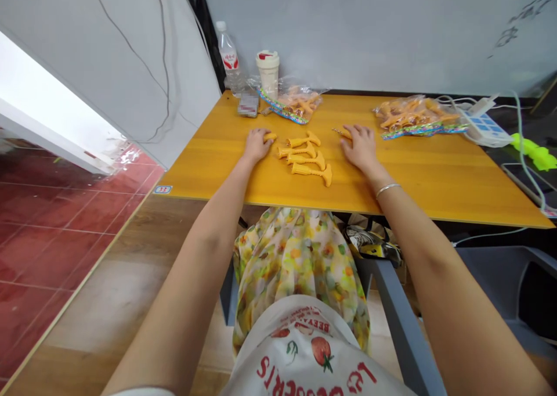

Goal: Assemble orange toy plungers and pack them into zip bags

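Observation:
Several orange-yellow plastic hammer-shaped pieces (pixel 307 158) lie in a slanting column on the wooden table, their heads pointing right. Left of them my left hand (pixel 257 145) rests on the tabletop, fingers curled on a small yellow plastic piece (pixel 270 136), mostly hidden by the hand. To the right of the column, my right hand (pixel 362 145) lies low over the table with its fingers closed on a yellow plastic piece with a thin metallic end (pixel 342 133). That metallic end points left; whether it is a chain or a screw is too small to tell.
Clear bags of orange pieces lie at the back middle (pixel 302 103) and back right (pixel 413 114). Behind stand a plastic bottle (pixel 228 56), a lidded cup (pixel 268 74) and a small grey box (pixel 248 105). A white power strip (pixel 485 126) with cables sits at the right.

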`<state>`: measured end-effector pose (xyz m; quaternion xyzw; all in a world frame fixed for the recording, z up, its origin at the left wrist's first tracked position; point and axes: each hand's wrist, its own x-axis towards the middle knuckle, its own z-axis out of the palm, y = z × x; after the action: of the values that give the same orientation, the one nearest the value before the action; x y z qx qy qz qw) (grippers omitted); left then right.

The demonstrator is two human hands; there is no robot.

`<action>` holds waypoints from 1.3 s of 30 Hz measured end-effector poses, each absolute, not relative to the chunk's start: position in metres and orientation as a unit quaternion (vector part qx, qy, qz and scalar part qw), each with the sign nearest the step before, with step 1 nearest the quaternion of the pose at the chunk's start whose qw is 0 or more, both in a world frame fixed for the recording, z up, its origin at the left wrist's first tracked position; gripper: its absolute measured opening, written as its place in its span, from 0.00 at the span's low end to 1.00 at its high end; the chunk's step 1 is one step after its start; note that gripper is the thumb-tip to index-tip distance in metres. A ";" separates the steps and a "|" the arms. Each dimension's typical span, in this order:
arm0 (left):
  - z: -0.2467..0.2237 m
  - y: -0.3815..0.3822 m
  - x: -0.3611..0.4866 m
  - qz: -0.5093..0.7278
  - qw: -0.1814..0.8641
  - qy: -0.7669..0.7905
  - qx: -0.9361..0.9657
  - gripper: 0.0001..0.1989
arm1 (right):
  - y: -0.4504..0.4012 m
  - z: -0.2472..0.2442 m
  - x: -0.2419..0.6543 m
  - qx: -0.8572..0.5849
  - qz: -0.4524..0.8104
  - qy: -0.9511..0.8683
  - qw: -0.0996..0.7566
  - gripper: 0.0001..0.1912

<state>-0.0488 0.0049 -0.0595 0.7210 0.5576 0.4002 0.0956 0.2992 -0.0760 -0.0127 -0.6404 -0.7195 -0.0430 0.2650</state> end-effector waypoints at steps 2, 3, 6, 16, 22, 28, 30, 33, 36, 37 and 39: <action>-0.058 -0.006 -0.050 0.419 0.095 0.538 0.726 0.11 | -0.074 -0.019 0.316 -0.680 -0.032 -0.697 0.227 0.28; -0.056 -0.013 -0.048 0.432 0.097 0.526 0.726 0.10 | -0.075 -0.021 0.320 -0.688 -0.026 -0.693 0.212 0.26; -0.047 -0.040 -0.036 0.489 0.098 0.492 0.714 0.10 | -0.081 -0.023 0.320 -0.685 -0.036 -0.701 0.198 0.21; -0.037 -0.107 -0.005 0.483 0.082 0.470 0.734 0.14 | -0.090 -0.013 0.299 -0.667 -0.070 -0.708 0.220 0.20; -0.036 -0.105 -0.006 0.461 0.079 0.475 0.746 0.16 | -0.117 0.000 0.249 -0.558 -0.145 -0.748 0.328 0.22; -0.035 -0.108 -0.007 0.460 0.086 0.477 0.744 0.12 | -0.131 0.002 0.218 -0.508 -0.138 -0.788 0.320 0.21; -0.034 -0.109 -0.006 0.463 0.082 0.473 0.745 0.11 | -0.132 0.001 0.219 -0.510 -0.129 -0.788 0.321 0.21; -0.032 -0.111 -0.006 0.465 0.078 0.467 0.748 0.10 | -0.133 0.001 0.221 -0.514 -0.117 -0.787 0.319 0.21; -0.031 -0.112 -0.006 0.459 0.079 0.460 0.755 0.10 | -0.134 0.001 0.221 -0.514 -0.112 -0.791 0.313 0.20; -0.031 -0.113 -0.006 0.457 0.078 0.457 0.759 0.10 | -0.134 0.001 0.221 -0.512 -0.113 -0.793 0.310 0.20; -0.031 -0.113 -0.006 0.453 0.070 0.447 0.769 0.10 | -0.134 0.001 0.219 -0.505 -0.116 -0.800 0.303 0.20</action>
<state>-0.0056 -0.1132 -0.0310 0.7686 0.4465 0.4527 0.0703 0.2193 -0.1340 0.0014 -0.5047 -0.7999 -0.1162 0.3031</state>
